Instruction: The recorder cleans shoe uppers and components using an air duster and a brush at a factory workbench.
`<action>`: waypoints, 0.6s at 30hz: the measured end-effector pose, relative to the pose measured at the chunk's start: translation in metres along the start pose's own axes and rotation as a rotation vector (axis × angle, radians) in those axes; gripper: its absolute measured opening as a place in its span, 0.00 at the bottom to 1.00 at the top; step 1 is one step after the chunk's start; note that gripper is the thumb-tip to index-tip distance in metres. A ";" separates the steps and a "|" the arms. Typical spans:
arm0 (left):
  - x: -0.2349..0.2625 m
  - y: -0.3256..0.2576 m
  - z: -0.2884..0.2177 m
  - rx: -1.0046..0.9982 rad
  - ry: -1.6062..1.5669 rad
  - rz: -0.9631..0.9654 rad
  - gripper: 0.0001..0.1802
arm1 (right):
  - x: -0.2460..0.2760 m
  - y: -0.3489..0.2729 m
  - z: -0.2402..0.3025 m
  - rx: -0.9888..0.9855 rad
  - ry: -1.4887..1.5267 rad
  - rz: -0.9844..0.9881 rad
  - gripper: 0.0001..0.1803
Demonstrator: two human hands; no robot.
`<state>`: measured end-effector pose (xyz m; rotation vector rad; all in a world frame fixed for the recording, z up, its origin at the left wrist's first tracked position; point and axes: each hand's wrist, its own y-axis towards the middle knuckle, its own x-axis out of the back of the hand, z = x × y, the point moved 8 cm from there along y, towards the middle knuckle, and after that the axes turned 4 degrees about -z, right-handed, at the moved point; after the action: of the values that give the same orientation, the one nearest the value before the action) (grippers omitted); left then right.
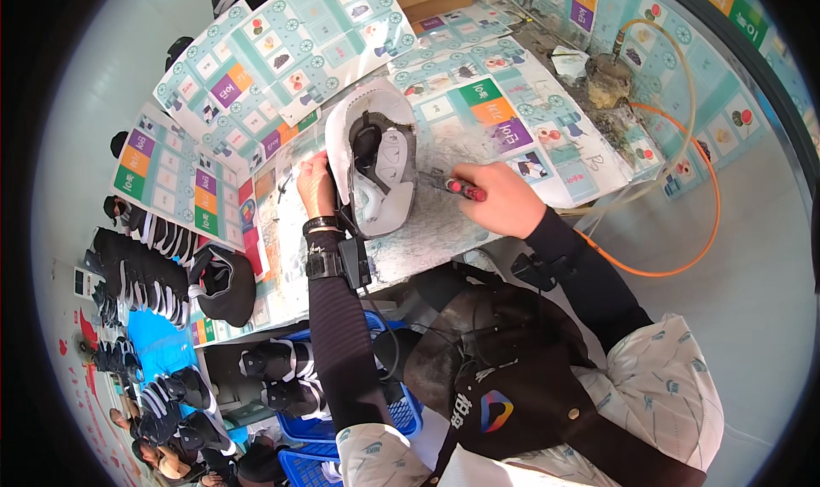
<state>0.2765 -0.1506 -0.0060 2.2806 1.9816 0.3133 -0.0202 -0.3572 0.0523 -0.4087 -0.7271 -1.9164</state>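
On the worktable, my left hand (pixel 316 186) grips the left side of a pale grey-white shell-like piece (pixel 349 120). It stands tilted, with its hollow side facing right; a dark part and light padding show inside. Its exact kind is unclear. The fingers behind its wall are partly hidden. Right of it, my right hand (pixel 504 198) is closed around a red-handled tool (pixel 465 190), apart from the piece. The tool's dark metal end points left toward the hollow, but whether it is pliers or a cutter cannot be made out.
Printed sheets (pixel 512 120) cover the table and boards. At the back right stands a crusted pot (pixel 608 81) beside an orange hose (pixel 716 222). Left, a dark shoe (pixel 224 284) lies at the table edge near a shoe rack (pixel 141 265). Blue baskets (pixel 410 414) sit below.
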 end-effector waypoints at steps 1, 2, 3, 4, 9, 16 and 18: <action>-0.008 -0.002 -0.004 0.005 -0.004 0.011 0.10 | 0.000 -0.003 -0.002 -0.010 -0.006 -0.005 0.13; -0.005 -0.003 -0.004 0.027 -0.066 -0.005 0.09 | -0.005 -0.005 -0.004 -0.036 0.011 0.016 0.13; -0.002 -0.001 -0.003 0.044 -0.128 -0.025 0.09 | -0.010 -0.005 -0.005 -0.056 0.028 0.037 0.13; 0.001 -0.003 -0.007 0.029 -0.132 -0.037 0.12 | -0.014 -0.006 -0.007 -0.051 0.033 0.046 0.13; 0.005 -0.019 -0.013 0.104 -0.191 -0.075 0.13 | -0.019 -0.010 -0.003 -0.108 0.094 0.054 0.13; 0.005 -0.032 -0.040 0.137 -0.193 0.010 0.25 | -0.029 -0.015 0.008 0.040 0.086 0.121 0.12; 0.018 -0.021 -0.033 0.182 -0.075 0.124 0.30 | -0.029 -0.012 0.009 -0.007 0.093 0.065 0.11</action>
<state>0.2512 -0.1315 0.0237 2.4903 1.9092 0.0566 -0.0185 -0.3276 0.0391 -0.3409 -0.6384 -1.8648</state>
